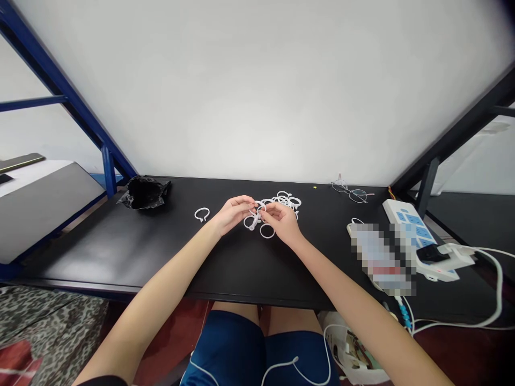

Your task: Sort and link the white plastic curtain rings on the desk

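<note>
Above the desk's middle, my left hand (235, 214) pinches a white plastic curtain ring (260, 207) between thumb and fingertips. My right hand (285, 221) is closed at the same ring from the other side, thumb and forefinger together. Below my fingertips hang or lie a few more white rings, and one lower ring (267, 237) is close to the right hand; whether they are linked I cannot tell. Behind my right hand lies a heap of white rings (287, 199), partly hidden by it. A single ring with a gap between its knobbed ends (201, 209) lies left of my left hand.
A crumpled black plastic bag (145, 194) stands open at the desk's back left. Eyeglasses (353, 193) lie at the back right. A blurred phone (378, 257) and a white power strip (416, 230) with plugged-in cables occupy the right side. Metal posts (108, 166) flank the black desk (249, 273).
</note>
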